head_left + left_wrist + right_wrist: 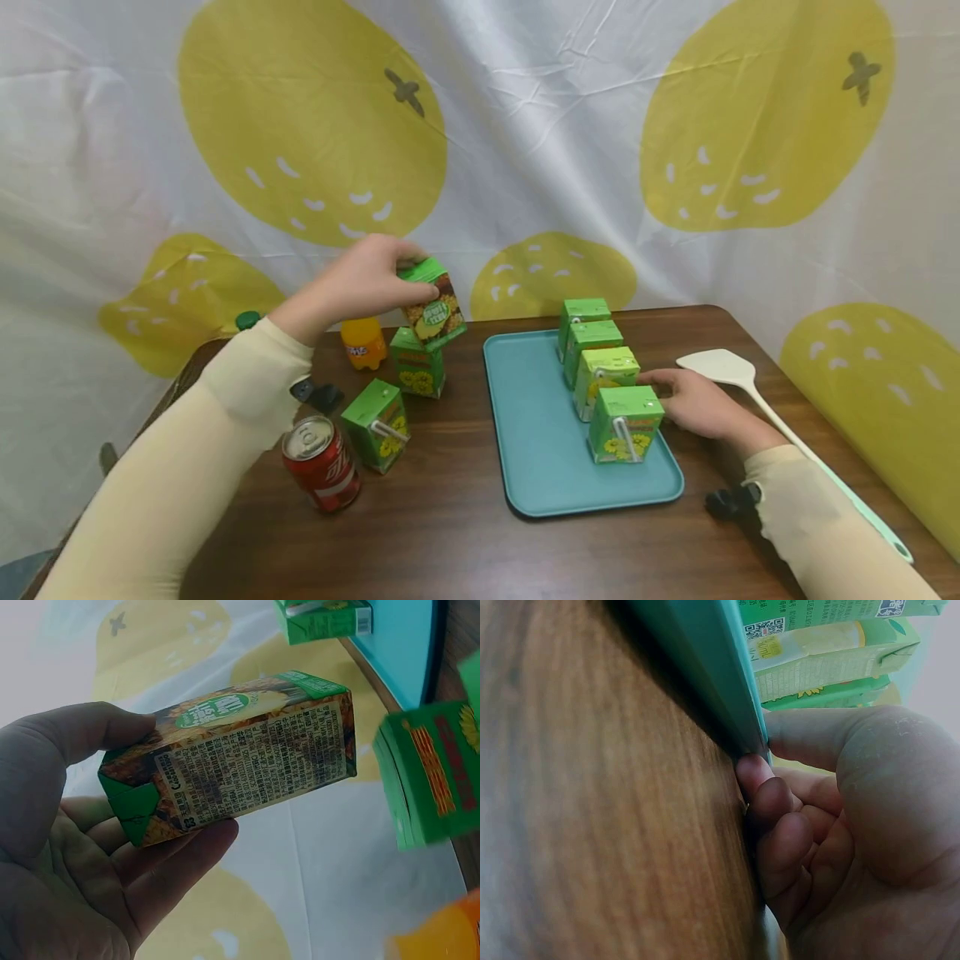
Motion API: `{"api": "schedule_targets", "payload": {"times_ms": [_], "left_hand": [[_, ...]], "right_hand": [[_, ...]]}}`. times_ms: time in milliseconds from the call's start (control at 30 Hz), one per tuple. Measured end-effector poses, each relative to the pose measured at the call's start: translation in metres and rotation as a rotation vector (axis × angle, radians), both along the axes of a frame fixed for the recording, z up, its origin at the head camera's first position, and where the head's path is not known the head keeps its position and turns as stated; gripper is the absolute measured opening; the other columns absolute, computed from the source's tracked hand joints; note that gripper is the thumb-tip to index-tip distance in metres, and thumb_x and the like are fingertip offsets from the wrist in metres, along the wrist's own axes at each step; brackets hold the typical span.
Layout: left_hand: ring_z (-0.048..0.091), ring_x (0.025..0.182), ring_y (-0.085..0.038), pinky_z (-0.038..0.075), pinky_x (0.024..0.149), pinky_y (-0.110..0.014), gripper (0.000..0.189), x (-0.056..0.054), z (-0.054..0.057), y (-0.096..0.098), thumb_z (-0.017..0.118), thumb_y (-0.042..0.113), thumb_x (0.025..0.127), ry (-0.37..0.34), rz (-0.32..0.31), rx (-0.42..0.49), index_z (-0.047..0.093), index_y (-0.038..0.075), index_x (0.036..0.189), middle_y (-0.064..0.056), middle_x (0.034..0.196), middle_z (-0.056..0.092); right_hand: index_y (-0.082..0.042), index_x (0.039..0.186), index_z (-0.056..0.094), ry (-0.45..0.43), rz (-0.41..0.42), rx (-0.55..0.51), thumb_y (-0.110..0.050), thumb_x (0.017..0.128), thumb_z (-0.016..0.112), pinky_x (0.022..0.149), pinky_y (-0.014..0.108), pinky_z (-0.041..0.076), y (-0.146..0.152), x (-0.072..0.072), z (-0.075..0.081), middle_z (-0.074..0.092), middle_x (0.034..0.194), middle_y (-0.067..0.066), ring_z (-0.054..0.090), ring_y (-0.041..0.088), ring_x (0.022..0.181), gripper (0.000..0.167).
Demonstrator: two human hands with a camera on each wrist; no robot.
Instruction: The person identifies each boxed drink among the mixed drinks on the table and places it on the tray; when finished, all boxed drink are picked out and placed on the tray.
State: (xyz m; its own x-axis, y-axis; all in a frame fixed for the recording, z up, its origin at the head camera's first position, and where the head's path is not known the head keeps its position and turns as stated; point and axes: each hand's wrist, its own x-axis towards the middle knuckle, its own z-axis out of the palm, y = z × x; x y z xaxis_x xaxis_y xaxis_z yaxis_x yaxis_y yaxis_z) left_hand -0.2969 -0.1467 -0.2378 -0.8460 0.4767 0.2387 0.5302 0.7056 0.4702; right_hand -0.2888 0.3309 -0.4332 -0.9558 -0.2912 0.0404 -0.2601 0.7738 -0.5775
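My left hand [371, 271] grips a brown and green drink carton [437, 310] by one end, thumb on one face and fingers on another. In the head view the carton is held up, tilted, overlapping a green drink carton [417, 363] on the table. My right hand [693, 402] pinches the right rim of a blue tray [536, 450]; in the right wrist view its thumb [810, 736] lies along the rim and the curled fingers [784, 840] are beneath it. Several green drink cartons [626, 425] stand in a row along the tray's right side, one of them yellower.
Left of the tray stand another green carton [375, 425] with a straw, a red soda can [322, 467] and an orange drink bottle [363, 343]. A green bottle cap [247, 319] shows behind the left arm. A white spatula [750, 392] lies at the right. Patterned cloth hangs behind.
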Motion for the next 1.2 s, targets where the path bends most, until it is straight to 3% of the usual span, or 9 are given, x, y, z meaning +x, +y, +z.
{"api": "schedule_targets", "payload": {"times_ms": [167, 367, 500, 767, 967, 1200], "left_hand": [[0.049, 0.071, -0.019, 0.042, 0.072, -0.036, 0.019, -0.010, -0.005, 0.022, 0.078, 0.022, 0.098, -0.006, -0.051, 0.018, 0.066, 0.008, 0.093, -0.004, 0.080, 0.056], [0.042, 0.066, -0.016, 0.039, 0.069, -0.034, 0.021, -0.020, -0.015, 0.047, 0.075, 0.020, 0.099, -0.022, -0.122, -0.003, 0.062, 0.012, 0.087, -0.002, 0.076, 0.050], [0.039, 0.064, -0.016, 0.038, 0.068, -0.033, 0.027, -0.029, -0.021, 0.061, 0.074, 0.018, 0.100, -0.028, -0.168, -0.015, 0.055, 0.013, 0.081, -0.001, 0.074, 0.046], [0.035, 0.064, -0.015, 0.037, 0.070, -0.033, 0.022, -0.046, -0.032, 0.085, 0.072, 0.015, 0.101, -0.048, -0.239, -0.088, 0.056, 0.013, 0.087, -0.001, 0.075, 0.043], [0.034, 0.065, -0.015, 0.036, 0.069, -0.034, 0.028, -0.056, -0.043, 0.102, 0.072, 0.016, 0.101, -0.079, -0.237, -0.143, 0.050, 0.015, 0.084, -0.002, 0.079, 0.043], [0.031, 0.063, -0.015, 0.035, 0.068, -0.033, 0.033, -0.067, -0.057, 0.116, 0.069, 0.011, 0.102, -0.082, -0.291, -0.176, 0.047, 0.015, 0.078, 0.000, 0.075, 0.040]], "right_hand": [[0.009, 0.146, 0.066, 0.006, 0.000, 0.010, -0.020, 0.098, 0.076, 0.077, 0.038, 0.049, 0.001, 0.000, 0.000, 0.073, 0.127, 0.021, 0.062, 0.021, 0.087, 0.057], [0.011, 0.146, 0.064, -0.028, 0.005, -0.038, -0.014, 0.096, 0.075, 0.065, 0.035, 0.050, 0.002, 0.003, -0.001, 0.073, 0.112, 0.015, 0.061, 0.018, 0.070, 0.057], [0.011, 0.146, 0.064, -0.023, 0.000, -0.031, -0.013, 0.096, 0.075, 0.064, 0.035, 0.049, 0.005, 0.001, -0.002, 0.073, 0.113, 0.016, 0.060, 0.018, 0.069, 0.057], [0.009, 0.145, 0.066, -0.013, -0.001, -0.009, -0.018, 0.097, 0.077, 0.078, 0.037, 0.049, 0.004, -0.001, 0.000, 0.073, 0.129, 0.022, 0.063, 0.023, 0.091, 0.056], [0.009, 0.146, 0.066, -0.025, -0.007, -0.026, -0.016, 0.097, 0.076, 0.070, 0.037, 0.048, 0.003, 0.000, 0.000, 0.073, 0.123, 0.019, 0.060, 0.020, 0.076, 0.056], [0.010, 0.146, 0.065, -0.038, -0.003, -0.045, -0.015, 0.098, 0.075, 0.064, 0.035, 0.050, 0.003, -0.002, -0.001, 0.073, 0.115, 0.017, 0.060, 0.019, 0.069, 0.056]]}}
